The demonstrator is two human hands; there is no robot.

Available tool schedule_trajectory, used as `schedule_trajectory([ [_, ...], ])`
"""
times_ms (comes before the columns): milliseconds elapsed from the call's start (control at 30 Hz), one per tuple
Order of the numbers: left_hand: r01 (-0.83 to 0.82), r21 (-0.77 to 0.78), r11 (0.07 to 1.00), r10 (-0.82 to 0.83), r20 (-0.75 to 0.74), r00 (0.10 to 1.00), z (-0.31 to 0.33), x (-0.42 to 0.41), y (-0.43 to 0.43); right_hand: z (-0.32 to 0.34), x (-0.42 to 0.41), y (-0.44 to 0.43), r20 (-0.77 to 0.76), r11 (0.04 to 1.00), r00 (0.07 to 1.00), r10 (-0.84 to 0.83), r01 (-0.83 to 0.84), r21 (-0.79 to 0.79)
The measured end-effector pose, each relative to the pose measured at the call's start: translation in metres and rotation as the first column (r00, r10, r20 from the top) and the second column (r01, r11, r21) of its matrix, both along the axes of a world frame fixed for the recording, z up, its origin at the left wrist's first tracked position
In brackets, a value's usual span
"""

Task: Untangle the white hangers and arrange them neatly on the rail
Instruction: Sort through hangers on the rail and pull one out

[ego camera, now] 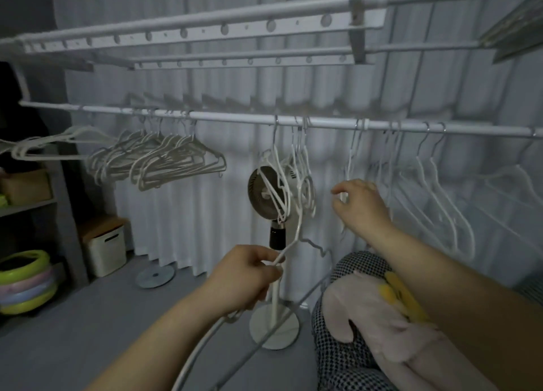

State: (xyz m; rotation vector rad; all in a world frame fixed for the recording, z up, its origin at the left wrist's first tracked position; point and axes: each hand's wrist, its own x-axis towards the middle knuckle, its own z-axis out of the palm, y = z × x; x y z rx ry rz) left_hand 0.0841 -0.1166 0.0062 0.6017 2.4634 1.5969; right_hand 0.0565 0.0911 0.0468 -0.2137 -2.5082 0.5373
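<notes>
Nearest: my left hand (246,276), fingers curled round the lower arm of a thin white hanger (297,232). That wire rises into a tangled knot of hangers (296,167) hooked at the middle of the rail (235,117).

Further out: my right hand (360,205), thumb and fingertips pinching a slim hanger (351,158) that hangs just right of the knot.

Right stretch of the rail: loose hangers (435,185), unevenly spaced and blurred.

Left stretch: a packed bunch (158,158), swung sideways.

Standing fan (263,191) behind the knot. Pale curtain (191,214) beyond.
</notes>
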Motion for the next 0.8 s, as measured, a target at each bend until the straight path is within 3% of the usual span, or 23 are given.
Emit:
schedule_trajectory([
  [133, -0.016, 0.071, 0.997, 0.016, -0.011, 1.000, 0.009, -0.022, 0.034, 0.007, -0.025, 0.034, 0.102, 0.993, 0.988, -0.118, 0.116, 0.022],
  [233, -0.037, 0.065, 0.997, 0.039, -0.043, 0.998, 0.019, -0.043, 0.055, 0.015, -0.049, 0.047, 0.141, 0.995, 0.985, -0.099, 0.096, 0.028],
  [467, -0.078, 0.049, 0.996, 0.084, -0.127, 0.988, 0.037, -0.083, 0.096, 0.018, -0.099, 0.081, 0.232, 0.971, 0.962, -0.145, 0.094, 0.218],
  [800, -0.107, 0.226, 0.968, 0.152, -0.193, 0.969, 0.064, -0.137, 0.165, 0.019, -0.124, 0.126, 0.243, 0.970, 0.965, -0.101, 0.041, 0.241],
])
